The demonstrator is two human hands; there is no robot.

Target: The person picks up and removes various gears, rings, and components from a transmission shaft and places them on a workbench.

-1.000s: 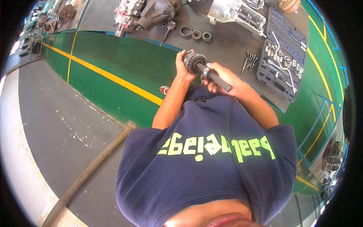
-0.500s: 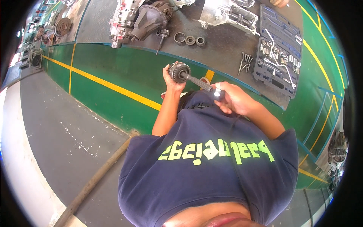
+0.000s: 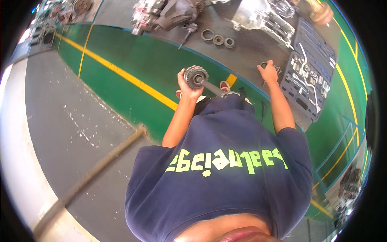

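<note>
My left hand (image 3: 188, 85) is wrapped round the geared end of a metal shaft. The toothed gear (image 3: 196, 76) faces up, and the bare rod (image 3: 211, 87) slopes down to the right toward my waist. Out over the dark tabletop, my right hand (image 3: 269, 72) is closed at the workbench's near edge. A small dark round part (image 3: 264, 64) shows at its fingertips, too small to name. Just beyond that hand lie several bolts (image 3: 277, 69), partly hidden by it.
Three metal rings (image 3: 218, 39) lie on the bench (image 3: 213, 56) beside a small geared shaft (image 3: 188, 35). Farther back are a grey housing (image 3: 177, 16) and a silver casing (image 3: 262, 18). An open socket set case (image 3: 300, 86) stands right of my right hand.
My right hand has left the shaft's end and reached forward and right to the bench by the bolts. The silver cylindrical piece it held there no longer shows. My left hand keeps the geared shaft.
</note>
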